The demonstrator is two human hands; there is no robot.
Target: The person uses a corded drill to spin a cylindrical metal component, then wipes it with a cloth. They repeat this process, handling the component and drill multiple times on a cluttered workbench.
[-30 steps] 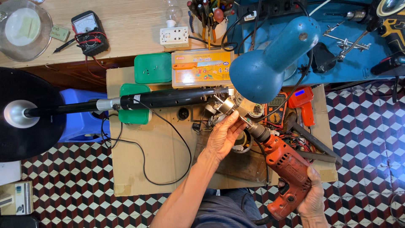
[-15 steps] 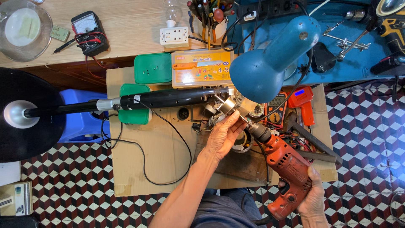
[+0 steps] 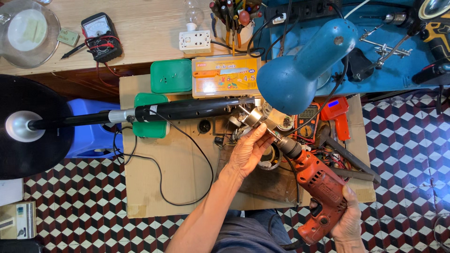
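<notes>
My right hand grips the handle of an orange electric drill at the lower right. The drill's chuck points up and left toward a small metal motor part. My left hand is wrapped around that part just below a long black pole. The pole lies across a cardboard-covered work surface and ends at a round black base on the left. A blue desk lamp shade hangs over the work and hides part of it.
A black cable loops over the cardboard. Green plastic boxes, an orange parts box, a multimeter, a white socket, a tool holder and a small orange tool lie around. The checkered floor shows to the right.
</notes>
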